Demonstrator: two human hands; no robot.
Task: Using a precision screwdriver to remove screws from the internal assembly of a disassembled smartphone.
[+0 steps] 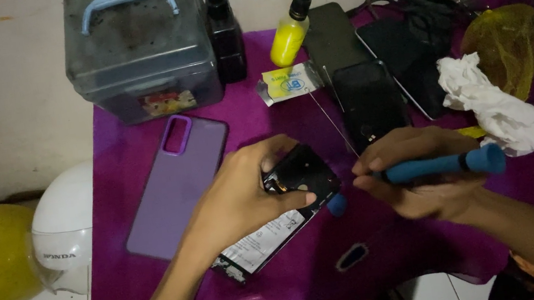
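My left hand (245, 195) presses down on an opened phone (282, 210) lying back-side up on the purple cloth (160, 283), fingers curled over its upper end. My right hand (417, 174) grips a blue-handled screwdriver (450, 164), held sideways with its tip toward the phone's top corner. A small blue cap (337, 204) lies just below the two hands. A purple phone case (178, 183) rests left of my left hand.
A grey lidded box with a blue handle (138, 50), a dark bottle (224, 30) and a yellow bottle (289, 32) stand at the back. Dark phones (371, 97), a white crumpled tissue (505, 109), a yellow mesh object (510, 46), cables, a white helmet (65, 227).
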